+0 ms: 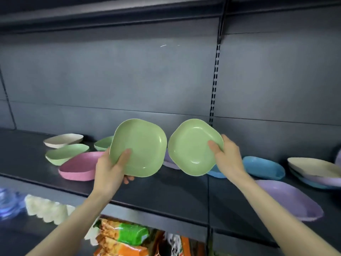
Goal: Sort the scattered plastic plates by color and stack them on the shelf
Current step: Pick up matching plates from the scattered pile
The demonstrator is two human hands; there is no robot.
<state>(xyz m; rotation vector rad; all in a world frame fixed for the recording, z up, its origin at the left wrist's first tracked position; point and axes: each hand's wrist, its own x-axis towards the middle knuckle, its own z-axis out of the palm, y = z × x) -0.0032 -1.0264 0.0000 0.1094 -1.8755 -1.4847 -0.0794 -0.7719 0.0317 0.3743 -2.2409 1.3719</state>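
Note:
I hold two green plates up over the dark shelf (166, 189), tilted toward me. My left hand (110, 169) grips the left green plate (142, 145) at its lower left rim. My right hand (227, 154) grips the right green plate (191, 145) at its right rim. The two rims nearly touch. On the shelf at the left lie a cream plate (63, 140), a green plate (66, 154), a pink plate (81, 168) and another green plate (103, 143). At the right lie blue plates (263, 167), a purple plate (289, 198) and a cream plate on a mixed stack (313, 169).
A purple plate (169, 161) is partly hidden behind the held plates. The shelf's back panel has a slotted upright (215, 80). Below the shelf sit snack packets (127, 235), white egg-tray-like packaging (46, 209) and a blurred clear item (9, 200).

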